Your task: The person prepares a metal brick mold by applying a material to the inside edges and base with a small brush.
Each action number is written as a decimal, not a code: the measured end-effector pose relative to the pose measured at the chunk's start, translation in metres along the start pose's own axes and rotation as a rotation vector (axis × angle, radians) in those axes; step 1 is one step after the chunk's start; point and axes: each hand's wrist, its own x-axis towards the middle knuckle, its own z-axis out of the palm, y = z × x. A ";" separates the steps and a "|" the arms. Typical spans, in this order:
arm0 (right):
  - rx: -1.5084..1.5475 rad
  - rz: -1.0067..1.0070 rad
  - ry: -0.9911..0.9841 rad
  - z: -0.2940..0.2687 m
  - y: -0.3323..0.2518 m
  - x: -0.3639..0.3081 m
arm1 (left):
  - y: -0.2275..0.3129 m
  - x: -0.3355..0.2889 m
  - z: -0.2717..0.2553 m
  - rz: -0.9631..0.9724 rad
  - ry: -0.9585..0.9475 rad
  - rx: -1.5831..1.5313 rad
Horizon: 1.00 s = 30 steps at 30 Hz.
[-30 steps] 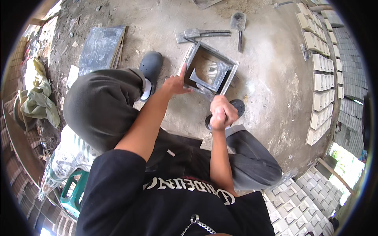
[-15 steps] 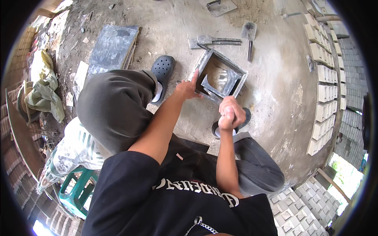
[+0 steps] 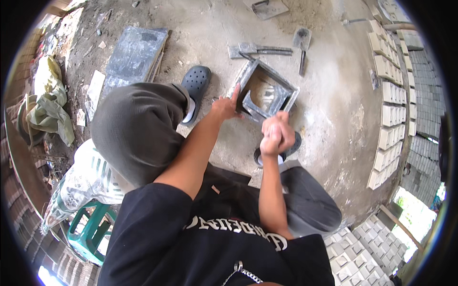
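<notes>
A box mould at work; clock positions are read about the mould, with six o'clock toward the person. The square grey box mould [image 3: 278, 75] stands on the concrete floor [image 3: 334, 86] before the person, turned cornerwise. Within its walls lies a grey insert [image 3: 255, 109] with a concave edge. The left hand [image 3: 226, 106], near half past eight, is open, its index finger laid along the mould's outer side; it seems to steady rather than grip. The right hand [image 3: 278, 135], near half past five, is closed into a fist at the near corner; whether it touches the mould, or conceals a handle, I cannot tell from here.

Stage of work: the mould is assembled and the insert lies inside it, so that much appears done. The mould is not filled to its rim, and I cannot tell whether the sandy surface within is floor or a thin fill; the piece for this mould looks unfinished. At twelve o'clock lies a flat-bladed tool [image 3: 263, 49], with a plastering trowel [image 3: 274, 10] beyond; at one, a square-bladed trowel [image 3: 302, 38]. Rows of pale cast blocks [image 3: 393, 97] at three, and patterned blocks [image 3: 355, 252] at five, appear to be completed pieces. A stack of grey boards [image 3: 133, 52] lies at half past nine, well apart.
</notes>
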 end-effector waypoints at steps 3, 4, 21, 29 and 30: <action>-0.021 -0.047 0.006 0.011 0.029 -0.008 | 0.008 0.002 -0.010 -0.013 -0.008 0.026; -0.080 -0.048 -0.049 0.013 0.035 -0.006 | 0.012 0.005 -0.015 -0.017 0.008 0.029; 0.078 0.172 -0.165 0.010 0.041 0.004 | 0.002 -0.001 -0.041 0.127 -0.131 0.045; 0.039 0.119 -0.264 0.012 0.042 0.012 | -0.002 0.008 -0.031 0.141 -0.095 0.029; 0.090 0.125 -0.276 0.009 0.037 0.022 | -0.005 0.011 -0.035 0.136 -0.077 0.036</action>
